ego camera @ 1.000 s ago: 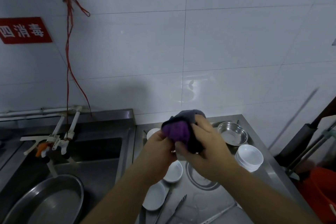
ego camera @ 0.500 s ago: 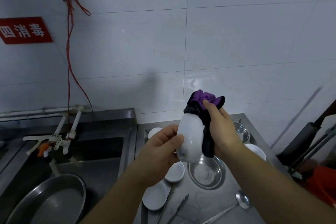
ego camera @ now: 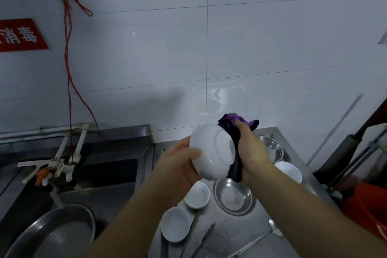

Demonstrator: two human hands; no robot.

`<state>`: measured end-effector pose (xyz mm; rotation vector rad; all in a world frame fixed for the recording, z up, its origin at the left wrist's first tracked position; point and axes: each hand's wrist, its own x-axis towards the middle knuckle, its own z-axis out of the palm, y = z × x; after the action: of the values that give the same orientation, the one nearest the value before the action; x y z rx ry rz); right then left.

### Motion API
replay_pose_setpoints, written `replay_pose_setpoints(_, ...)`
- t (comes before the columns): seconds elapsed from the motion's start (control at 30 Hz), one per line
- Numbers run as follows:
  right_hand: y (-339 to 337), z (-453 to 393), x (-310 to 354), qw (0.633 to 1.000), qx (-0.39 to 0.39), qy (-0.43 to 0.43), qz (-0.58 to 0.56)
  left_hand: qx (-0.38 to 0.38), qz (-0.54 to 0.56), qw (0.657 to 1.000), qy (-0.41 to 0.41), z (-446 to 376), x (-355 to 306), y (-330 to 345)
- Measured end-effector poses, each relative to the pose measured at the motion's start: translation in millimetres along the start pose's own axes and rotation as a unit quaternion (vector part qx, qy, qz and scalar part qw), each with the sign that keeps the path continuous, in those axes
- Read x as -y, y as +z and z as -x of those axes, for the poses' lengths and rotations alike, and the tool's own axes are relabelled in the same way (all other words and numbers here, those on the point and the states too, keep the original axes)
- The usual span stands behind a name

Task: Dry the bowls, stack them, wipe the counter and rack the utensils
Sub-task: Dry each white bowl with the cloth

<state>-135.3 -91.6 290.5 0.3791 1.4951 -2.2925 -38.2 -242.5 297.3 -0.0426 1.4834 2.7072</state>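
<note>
Low in the frame, two small white bowls [ego camera: 175,227] sat on the steel counter [ego camera: 222,243]. Above them, centre frame, the left hand [ego camera: 178,170] gripped a white bowl [ego camera: 211,153], base toward the camera, fingers curled round its side, while the right hand [ego camera: 251,151] clutched a purple-and-black cloth [ego camera: 234,130] against it.

The white bowl [ego camera: 211,154] shows only its underside, its inside turned away and covered by the purple-and-dark cloth [ego camera: 235,146], much of which is bunched out of sight behind the right hand [ego camera: 252,151]. The left hand [ego camera: 178,165] has its fingers hidden behind the bowl. A steel bowl [ego camera: 272,148] at the back of the table [ego camera: 240,239] is half covered by the right wrist. The red sign [ego camera: 18,34], the steel basin [ego camera: 54,234], the orange bucket [ego camera: 368,205] and the tongs [ego camera: 203,239] are cut by the frame edges. The ladle [ego camera: 266,236] has its handle end lost at the bottom.
</note>
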Motion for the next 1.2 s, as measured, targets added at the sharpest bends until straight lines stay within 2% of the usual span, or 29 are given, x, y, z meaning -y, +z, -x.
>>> replay_pose_setpoints(0.1, 1.6, 0.1, 6.3, 0.999, -0.010, -0.036, 0.035, -0.017, 0.038, 0.999, -0.006, -0.2, -4.4, 1.5)
replay_pose_setpoints(0.23, 4.7, -1.5, 2.1, 0.998, -0.004, 0.047, -0.040, -0.032, 0.053, 0.996, 0.060, -3.0, 10.3, 11.2)
replay_pose_setpoints(0.37, 4.0, -2.2, -8.4, 0.992, 0.012, 0.113, -0.055, -0.070, -0.134, 0.983, 0.101, -7.2, 30.5, 22.9)
replay_pose_setpoints(0.43, 0.9, -5.3, -7.2, 0.991, -0.002, 0.117, -0.057, -0.074, -0.175, 0.978, 0.088, -10.3, 33.0, 18.3)
replay_pose_setpoints(0.5, -4.1, -9.2, -2.2, 0.993, -0.025, 0.107, -0.050, -0.062, -0.149, 0.985, 0.056, -13.3, 25.2, 9.4)
replay_pose_setpoints(0.6, -6.7, -12.3, 2.5, 0.996, -0.042, 0.068, -0.040, -0.056, -0.051, 0.997, -0.015, -17.2, 8.6, -0.2)
replay_pose_setpoints(0.67, -6.4, -12.4, 0.5, 0.996, -0.045, 0.057, -0.047, -0.048, -0.038, 0.998, -0.018, -18.6, 6.6, -0.1)
replay_pose_setpoints(0.73, -5.3, -10.5, -2.3, 0.993, -0.050, 0.080, -0.067, -0.035, -0.071, 0.997, 0.020, -16.4, 15.2, 4.8)
replay_pose_setpoints(0.83, -4.7, -7.9, -9.4, 0.989, -0.031, 0.111, -0.089, -0.050, -0.205, 0.973, 0.090, -9.7, 33.8, 13.2)
replay_pose_setpoints(0.93, -6.9, -6.4, -9.9, 0.989, -0.023, 0.102, -0.102, -0.027, -0.304, 0.947, 0.099, -9.5, 42.2, 14.1)
replay_pose_setpoints(1.1, -4.9, -6.1, -1.2, 0.993, -0.063, 0.049, -0.090, -0.028, -0.300, 0.949, 0.093, -7.8, 29.1, 16.3)
replay_pose_setpoints(1.2, 2.9, 1.0, -5.3, 0.994, -0.080, 0.024, -0.076, -0.068, -0.365, 0.922, 0.109, -12.3, 32.8, 18.9)
